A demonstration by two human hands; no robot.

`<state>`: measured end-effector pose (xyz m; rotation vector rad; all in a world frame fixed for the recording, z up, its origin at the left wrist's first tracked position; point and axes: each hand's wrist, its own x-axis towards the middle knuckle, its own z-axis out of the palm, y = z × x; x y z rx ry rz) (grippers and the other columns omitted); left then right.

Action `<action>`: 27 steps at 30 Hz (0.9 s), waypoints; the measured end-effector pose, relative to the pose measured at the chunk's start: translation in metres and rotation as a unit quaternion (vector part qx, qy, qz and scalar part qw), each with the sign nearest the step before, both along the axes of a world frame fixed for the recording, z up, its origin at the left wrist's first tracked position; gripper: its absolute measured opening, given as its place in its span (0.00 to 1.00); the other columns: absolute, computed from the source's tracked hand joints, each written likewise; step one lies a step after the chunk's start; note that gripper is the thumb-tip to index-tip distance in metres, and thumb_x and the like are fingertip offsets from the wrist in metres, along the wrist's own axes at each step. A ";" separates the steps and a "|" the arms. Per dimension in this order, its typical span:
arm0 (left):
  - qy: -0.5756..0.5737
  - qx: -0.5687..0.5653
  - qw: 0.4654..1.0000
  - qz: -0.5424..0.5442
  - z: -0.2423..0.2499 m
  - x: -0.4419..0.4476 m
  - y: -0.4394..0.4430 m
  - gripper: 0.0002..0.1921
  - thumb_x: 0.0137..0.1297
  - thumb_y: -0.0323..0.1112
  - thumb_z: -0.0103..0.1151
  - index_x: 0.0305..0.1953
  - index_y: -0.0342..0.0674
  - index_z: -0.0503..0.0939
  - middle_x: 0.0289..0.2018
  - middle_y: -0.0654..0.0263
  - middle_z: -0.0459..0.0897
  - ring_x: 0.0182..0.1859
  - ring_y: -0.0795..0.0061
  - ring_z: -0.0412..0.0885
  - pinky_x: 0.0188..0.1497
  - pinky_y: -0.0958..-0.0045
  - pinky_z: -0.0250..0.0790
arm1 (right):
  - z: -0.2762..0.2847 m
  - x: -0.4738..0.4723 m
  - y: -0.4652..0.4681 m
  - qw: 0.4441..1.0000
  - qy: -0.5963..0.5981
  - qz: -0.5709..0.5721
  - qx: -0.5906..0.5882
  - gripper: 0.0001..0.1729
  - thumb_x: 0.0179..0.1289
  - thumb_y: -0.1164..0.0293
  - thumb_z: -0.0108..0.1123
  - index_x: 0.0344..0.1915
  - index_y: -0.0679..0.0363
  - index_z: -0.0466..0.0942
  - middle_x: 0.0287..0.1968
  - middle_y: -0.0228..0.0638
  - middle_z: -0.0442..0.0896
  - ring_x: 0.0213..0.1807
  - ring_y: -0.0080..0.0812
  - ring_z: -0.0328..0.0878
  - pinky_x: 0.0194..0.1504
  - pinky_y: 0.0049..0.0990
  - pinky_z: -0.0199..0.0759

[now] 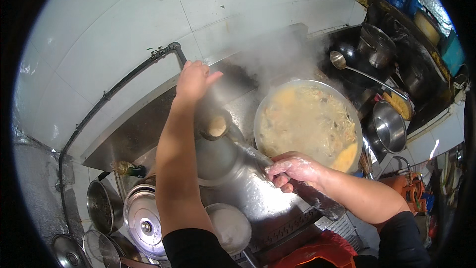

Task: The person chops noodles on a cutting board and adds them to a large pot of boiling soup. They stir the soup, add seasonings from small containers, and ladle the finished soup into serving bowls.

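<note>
My left hand (pixel 195 80) curls its fingers over the downturned end of a black pipe (pixel 180 53), thumb sticking out; the part under the hand is hidden. In my right hand (pixel 295 169), dusted with white powder, is the thick dark handle (pixel 316 197) of a long-handled ladle. Its shaft leads to a dark round cup (pixel 205 133) with something pale inside, below my left hand. Under the cup, a round basin of cloudy liquid (pixel 215 158) is set in the metal stove top (pixel 260 193). Right of it steams a large pot of soup (pixel 308 126) with shreds and yellow patches.
A handled pan of white contents (pixel 228 227) stands at the near edge. Lidded pots (pixel 143 225) and a strainer (pixel 98 247) are at left. To the right are a metal ladle (pixel 366 76), a steel bowl (pixel 389 126) and a dark pot (pixel 377 46). Steam blurs the tiled wall (pixel 130 26).
</note>
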<state>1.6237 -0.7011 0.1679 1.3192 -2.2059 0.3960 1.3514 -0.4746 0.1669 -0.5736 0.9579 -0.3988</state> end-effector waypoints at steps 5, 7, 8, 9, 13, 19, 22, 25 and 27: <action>0.000 -0.006 1.000 0.009 0.000 0.000 -0.002 0.22 0.58 0.49 0.67 0.20 0.35 0.74 0.25 0.55 0.76 0.32 0.52 0.70 0.35 0.56 0.66 | 0.004 -0.001 -0.001 1.000 -0.009 0.004 -0.001 0.06 0.65 0.74 0.58 0.33 0.65 0.73 0.26 0.30 0.70 0.23 0.19 0.64 0.20 0.20 0.58; -0.002 -0.001 1.000 0.017 0.002 -0.001 0.000 0.22 0.59 0.49 0.66 0.21 0.35 0.75 0.25 0.55 0.76 0.33 0.52 0.70 0.36 0.57 0.66 | 0.005 -0.001 -0.001 1.000 -0.005 0.002 0.002 0.06 0.65 0.74 0.58 0.33 0.65 0.72 0.26 0.30 0.70 0.23 0.19 0.64 0.20 0.20 0.58; -0.003 0.003 1.000 0.022 0.002 -0.003 0.002 0.22 0.59 0.49 0.65 0.21 0.35 0.75 0.25 0.55 0.76 0.33 0.52 0.70 0.37 0.57 0.67 | 0.005 -0.001 -0.002 1.000 0.012 0.010 -0.005 0.06 0.65 0.75 0.58 0.33 0.64 0.72 0.26 0.30 0.70 0.23 0.19 0.64 0.20 0.20 0.58; -0.002 0.008 1.000 0.027 0.004 -0.005 0.004 0.22 0.60 0.49 0.65 0.22 0.35 0.75 0.25 0.55 0.76 0.34 0.52 0.70 0.37 0.57 0.67 | 0.005 -0.001 -0.002 1.000 -0.003 0.002 0.001 0.06 0.65 0.75 0.58 0.32 0.64 0.72 0.26 0.30 0.70 0.23 0.19 0.64 0.20 0.20 0.58; 0.054 0.017 0.997 0.049 0.013 -0.014 0.014 0.19 0.65 0.46 0.59 0.24 0.35 0.78 0.28 0.54 0.78 0.39 0.51 0.72 0.44 0.57 0.67 | 0.002 0.001 -0.002 1.000 -0.011 0.002 0.004 0.07 0.65 0.75 0.58 0.31 0.65 0.72 0.26 0.31 0.70 0.23 0.19 0.64 0.19 0.20 0.58; 0.010 0.167 0.986 -0.018 0.041 -0.009 0.019 0.20 0.69 0.45 0.47 0.31 0.36 0.82 0.37 0.58 0.82 0.49 0.54 0.72 0.53 0.56 0.66 | -0.005 0.004 -0.005 0.999 -0.024 0.017 -0.014 0.09 0.62 0.71 0.60 0.29 0.65 0.76 0.24 0.35 0.74 0.22 0.25 0.70 0.24 0.25 0.65; -0.003 0.180 0.983 -0.027 0.043 -0.007 0.025 0.21 0.70 0.46 0.46 0.30 0.35 0.81 0.34 0.56 0.81 0.47 0.53 0.72 0.51 0.57 0.65 | -0.007 0.004 -0.005 0.999 -0.031 0.019 -0.023 0.10 0.61 0.69 0.61 0.28 0.65 0.79 0.22 0.37 0.76 0.21 0.28 0.72 0.26 0.27 0.69; 0.033 0.166 0.985 -0.044 0.040 -0.007 0.029 0.20 0.70 0.45 0.47 0.29 0.35 0.79 0.31 0.55 0.80 0.41 0.52 0.72 0.46 0.57 0.65 | -0.008 0.003 -0.004 0.999 -0.031 0.013 -0.028 0.09 0.61 0.70 0.61 0.28 0.66 0.79 0.23 0.37 0.76 0.21 0.28 0.71 0.26 0.28 0.68; 0.058 0.185 0.980 -0.036 0.040 -0.006 0.030 0.21 0.70 0.46 0.47 0.28 0.35 0.79 0.30 0.55 0.80 0.41 0.53 0.72 0.46 0.57 0.65 | -0.005 0.000 -0.002 0.999 -0.035 0.009 -0.015 0.08 0.62 0.72 0.60 0.30 0.65 0.76 0.24 0.34 0.73 0.21 0.25 0.68 0.24 0.25 0.65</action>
